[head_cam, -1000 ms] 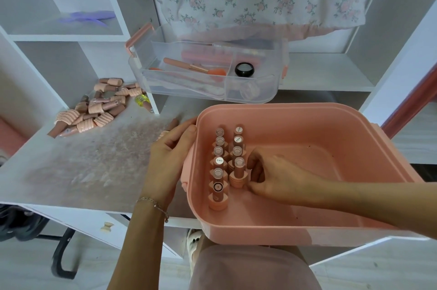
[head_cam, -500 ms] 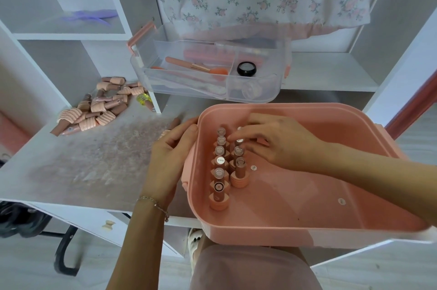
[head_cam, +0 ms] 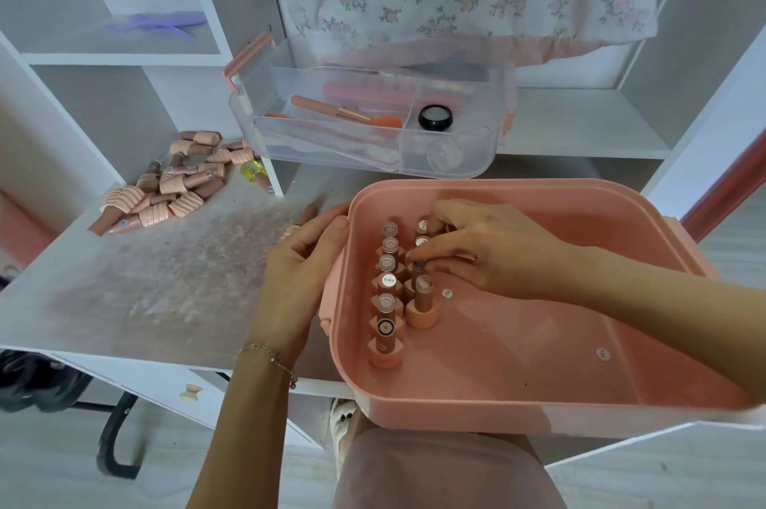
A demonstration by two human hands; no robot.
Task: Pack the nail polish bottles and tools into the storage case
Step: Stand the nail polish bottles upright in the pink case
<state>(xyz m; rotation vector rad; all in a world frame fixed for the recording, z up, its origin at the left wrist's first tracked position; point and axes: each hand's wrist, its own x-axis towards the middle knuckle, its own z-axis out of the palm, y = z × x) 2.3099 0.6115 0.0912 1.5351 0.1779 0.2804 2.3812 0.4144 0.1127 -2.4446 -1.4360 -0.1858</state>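
Observation:
The pink storage case (head_cam: 539, 190) sits at the desk's front edge. Inside it, along the left wall, nail polish bottles (head_cam: 385, 328) stand upright in two rows. My left hand (head_cam: 298, 272) grips the case's left rim, thumb on top; a brown bottle tip (head_cam: 307, 214) shows behind its fingers. My right hand (head_cam: 489, 255) is inside the case over the right row, its fingertips pinching a bottle there. More pink and brown bottles lie in a loose pile (head_cam: 174, 185) at the desk's back left.
A clear tray (head_cam: 447, 166) with pink latches rests on the shelf behind the case, holding a pink brush (head_cam: 331, 110) and a black round jar (head_cam: 435, 117). White shelf walls rise left and right. Floral cloth hangs above. A yellow bottle (head_cam: 253, 168) lies by the pile.
My right hand moved from the front bottle of the right row up over the middle of that row. My left hand stays on the rim.

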